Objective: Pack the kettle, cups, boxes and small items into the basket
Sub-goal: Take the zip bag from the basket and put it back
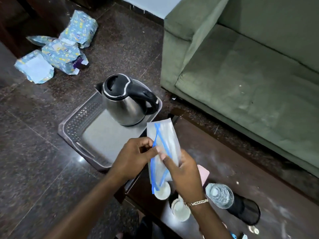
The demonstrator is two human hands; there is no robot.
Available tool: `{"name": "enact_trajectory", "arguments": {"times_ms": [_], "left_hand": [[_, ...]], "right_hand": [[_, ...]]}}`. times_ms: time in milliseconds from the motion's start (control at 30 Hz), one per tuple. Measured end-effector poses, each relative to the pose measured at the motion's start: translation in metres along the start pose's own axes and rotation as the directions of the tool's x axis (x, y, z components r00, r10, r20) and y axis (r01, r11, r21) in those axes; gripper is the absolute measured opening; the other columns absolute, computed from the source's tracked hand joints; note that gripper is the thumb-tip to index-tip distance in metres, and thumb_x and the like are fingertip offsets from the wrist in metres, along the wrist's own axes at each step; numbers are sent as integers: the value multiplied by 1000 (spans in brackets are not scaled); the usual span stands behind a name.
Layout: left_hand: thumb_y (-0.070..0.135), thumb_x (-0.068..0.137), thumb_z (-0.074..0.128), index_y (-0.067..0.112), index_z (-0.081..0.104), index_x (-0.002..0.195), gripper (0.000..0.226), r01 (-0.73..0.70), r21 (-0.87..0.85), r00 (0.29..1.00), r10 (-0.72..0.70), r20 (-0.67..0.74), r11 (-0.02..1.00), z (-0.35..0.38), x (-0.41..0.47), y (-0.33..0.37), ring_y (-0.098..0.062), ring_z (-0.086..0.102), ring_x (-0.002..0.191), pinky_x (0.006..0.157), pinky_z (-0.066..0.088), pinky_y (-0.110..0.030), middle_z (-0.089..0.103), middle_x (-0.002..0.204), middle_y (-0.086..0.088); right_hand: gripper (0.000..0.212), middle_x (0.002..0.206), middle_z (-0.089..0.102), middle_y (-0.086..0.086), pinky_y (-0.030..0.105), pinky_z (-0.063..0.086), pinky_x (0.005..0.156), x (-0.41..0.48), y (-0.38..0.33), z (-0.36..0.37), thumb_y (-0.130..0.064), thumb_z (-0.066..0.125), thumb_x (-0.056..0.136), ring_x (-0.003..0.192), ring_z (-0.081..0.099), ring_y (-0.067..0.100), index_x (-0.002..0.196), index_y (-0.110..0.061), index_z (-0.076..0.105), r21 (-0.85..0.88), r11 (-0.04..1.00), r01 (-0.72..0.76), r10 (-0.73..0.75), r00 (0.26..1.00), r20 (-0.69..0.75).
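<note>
Both grips clamped on a clear plastic zip bag (163,144) with thin blue seal lines: left hand (133,157) pinching its left edge between thumb and fingertips, right hand (183,169) wrapped round its lower right side, thumb pressed across the film. Bag soft, flat, roughly oblong, held tilted just above the basket's near right corner.

Basket (81,125) on the dark speckled stone floor: grey plastic, rectangular with rounded corners, perforated lattice walls, smooth flat bottom. Kettle (126,107) upright inside the basket at its far right corner: brushed steel body, rounded and widening downward, glossy black lid, spout and looped handle.

Right of the basket, a dark glossy worktop (224,152), streaked and dusty. On it, near the basket's near right corner, two pale round cups (163,191) partly hidden under the bag and right wrist; further right, a clear ribbed glass tumbler (219,194), a black mesh cylinder (246,211) on its side, a pink item (203,172) mostly hidden.

Beyond the basket's far left corner, crumpled blue patterned paper boxes (57,49) on the floor. Past the kettle, a green fabric sofa (250,66).
</note>
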State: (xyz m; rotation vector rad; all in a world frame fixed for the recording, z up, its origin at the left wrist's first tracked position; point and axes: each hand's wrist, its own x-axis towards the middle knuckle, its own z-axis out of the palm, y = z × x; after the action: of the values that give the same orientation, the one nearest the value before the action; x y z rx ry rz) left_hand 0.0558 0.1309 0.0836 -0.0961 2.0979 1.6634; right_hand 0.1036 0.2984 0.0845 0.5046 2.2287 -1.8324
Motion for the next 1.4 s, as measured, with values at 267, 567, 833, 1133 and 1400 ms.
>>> {"name": "enact_trajectory", "arguments": {"times_ms": [267, 567, 833, 1133, 1400], "left_hand": [[24, 83, 71, 5, 66, 77, 21, -76, 127, 996, 82, -39, 989, 80, -6, 48, -39, 64, 63, 68, 56, -55, 69, 73, -22], [-9, 82, 66, 21, 52, 89, 34, -416, 463, 859, 505, -81, 782, 143, -22, 73, -11, 61, 79, 65, 53, -30, 53, 104, 10], [-10, 89, 58, 5, 74, 121, 39, -523, 567, 807, 584, 88, 637, 179, -33, 78, -5, 63, 119, 95, 55, -34, 67, 134, 1], [4, 85, 44, 1, 63, 136, 55, -692, 536, 720, 511, 470, 483, 233, -68, 110, -23, 68, 120, 96, 57, -36, 56, 150, -10], [9, 86, 47, 13, 67, 133, 51, -709, 479, 705, 514, 489, 517, 240, -79, 105, -17, 74, 106, 75, 61, -29, 60, 146, 1]], "right_hand": [[59, 123, 58, -12, 31, 39, 98, -41, -4, -84, -51, 76, 82, 114, 52, 14, 133, -30, 55, -529, 829, 180, -383, 872, -304], [30, 86, 58, -4, 23, 48, 70, -60, 0, -147, 8, 67, 86, 72, 57, 10, 98, -19, 65, -484, 848, 218, -422, 829, -366], [34, 88, 73, 12, 42, 52, 67, -77, -10, -196, -28, 51, 95, 87, 68, 39, 126, -27, 65, -773, 613, -167, -113, 949, -294], [18, 71, 62, 6, 21, 31, 58, -74, -20, -221, -9, 57, 93, 77, 65, 28, 79, -18, 61, -564, 789, -246, 77, 949, -307], [45, 108, 70, 13, 26, 38, 57, -63, -25, -164, 2, 30, 95, 59, 44, 16, 113, -1, 71, -445, 840, -311, 127, 909, -396]]}}
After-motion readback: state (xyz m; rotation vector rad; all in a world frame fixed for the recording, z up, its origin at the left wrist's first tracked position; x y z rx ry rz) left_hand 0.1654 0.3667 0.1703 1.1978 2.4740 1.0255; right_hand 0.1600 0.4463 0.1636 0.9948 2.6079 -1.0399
